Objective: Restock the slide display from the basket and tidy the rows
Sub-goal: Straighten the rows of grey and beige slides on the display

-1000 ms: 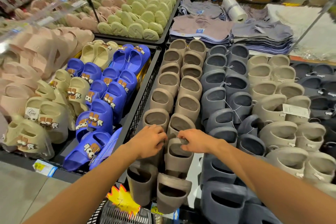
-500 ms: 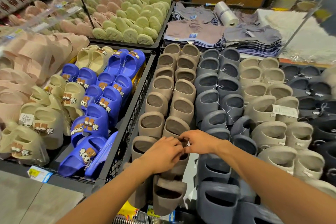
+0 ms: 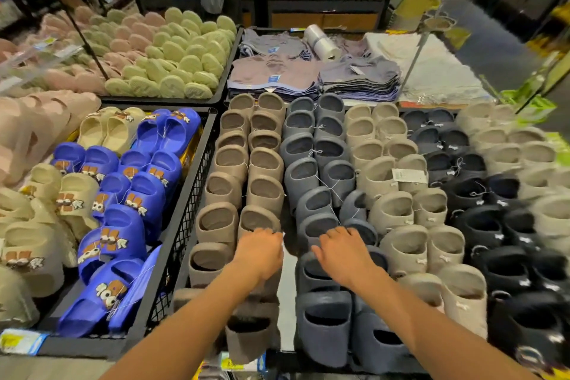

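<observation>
I count two columns of brown slides (image 3: 229, 160) on my feed. The left hand (image 3: 260, 253) curls over the rim of one brown slide (image 3: 256, 219) near the front. The right hand (image 3: 345, 251) lies spread, gripping nothing, on two columns of grey slides (image 3: 300, 176), just beside two columns of beige slides (image 3: 391, 210).

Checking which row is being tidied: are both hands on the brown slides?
No, the left hand is on the brown slides, but the right hand is on the grey slides.
</observation>
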The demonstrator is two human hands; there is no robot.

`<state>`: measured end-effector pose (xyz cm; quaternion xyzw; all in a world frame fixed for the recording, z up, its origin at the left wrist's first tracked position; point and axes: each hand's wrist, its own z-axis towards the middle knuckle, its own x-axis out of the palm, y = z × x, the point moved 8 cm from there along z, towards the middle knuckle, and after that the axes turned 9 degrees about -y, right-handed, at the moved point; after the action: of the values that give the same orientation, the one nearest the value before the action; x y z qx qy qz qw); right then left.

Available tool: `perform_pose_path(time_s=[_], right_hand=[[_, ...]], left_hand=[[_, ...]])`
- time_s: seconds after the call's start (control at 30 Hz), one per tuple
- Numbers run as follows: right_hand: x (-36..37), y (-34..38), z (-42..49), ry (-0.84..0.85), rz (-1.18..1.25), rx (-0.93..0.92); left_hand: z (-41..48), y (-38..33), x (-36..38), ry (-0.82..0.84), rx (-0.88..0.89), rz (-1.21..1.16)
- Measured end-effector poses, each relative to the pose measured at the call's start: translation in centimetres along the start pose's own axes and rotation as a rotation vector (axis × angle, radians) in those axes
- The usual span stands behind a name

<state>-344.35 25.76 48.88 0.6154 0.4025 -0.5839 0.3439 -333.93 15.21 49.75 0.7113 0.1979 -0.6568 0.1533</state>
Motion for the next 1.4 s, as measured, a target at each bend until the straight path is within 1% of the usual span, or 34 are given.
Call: perform_pose_path(time_s=[0.13, 0.27, 0.33, 0.43, 0.53, 0.57, 0.67, 0.8, 0.9, 0.97, 1.03, 1.13, 1.23, 1.33, 1.4], right_hand=[[-0.9, -6.0, -4.6, -0.041, 0.050, 0.192], [-1.7, -12.9, -9.7, -0.038, -0.016, 0.332], [-2.4, -16.2, -12.2, -0.103, -0.035, 0.379], [-1.5, -20.5, -15.6, -0.063, 0.013, 0.467], [-0.7, -24.4, -18.3, -0.022, -0.019, 0.574], [-0.5, -25.6, -18.9, -0.042, -0.019, 0.590], [0.2, -28.5, -20.5, -0.075, 0.009, 0.572], [1.3, -31.8, -21.9, -0.043, 0.079, 0.503], [2.0, -34.4, -22.3, -0.040, 0.102, 0.442], [2.5, -36.5, -22.7, -0.001, 0.101, 0.416], [2.8, -38.3, -23.3, 0.029, 0.109, 0.407], [2.9, -41.3, -24.4, 0.012, 0.138, 0.404], [3.4, -44.4, -26.1, 0.009, 0.178, 0.451], [3.7, -46.9, -28.1, -0.019, 0.245, 0.502], [4.1, -47.9, -29.1, -0.027, 0.280, 0.517]], left_hand=[[1.2, -5.4, -0.6, 0.009, 0.087, 0.030], [2.3, -10.4, -0.4, 0.015, 0.149, 0.030], [2.9, -12.7, -0.2, 0.036, 0.167, 0.018], [3.6, -16.4, -0.3, 0.047, 0.204, 0.006], [4.4, -20.1, -0.3, 0.047, 0.224, -0.005], [4.7, -21.2, -0.1, 0.051, 0.226, -0.014], [5.5, -24.0, 0.4, 0.061, 0.210, -0.049], [6.4, -27.6, 1.1, 0.072, 0.168, -0.118], [7.0, -29.8, 1.7, 0.077, 0.089, -0.174], [7.2, -31.6, 2.2, 0.083, 0.056, -0.211], [7.2, -33.9, 3.0, 0.092, 0.061, -0.244], [7.3, -38.2, 3.8, 0.090, 0.105, -0.303], [6.9, -42.3, 4.5, 0.135, 0.166, -0.357], [6.5, -45.3, 4.7, 0.088, 0.211, -0.506], [6.2, -46.3, 5.6, 0.097, 0.211, -0.579]])
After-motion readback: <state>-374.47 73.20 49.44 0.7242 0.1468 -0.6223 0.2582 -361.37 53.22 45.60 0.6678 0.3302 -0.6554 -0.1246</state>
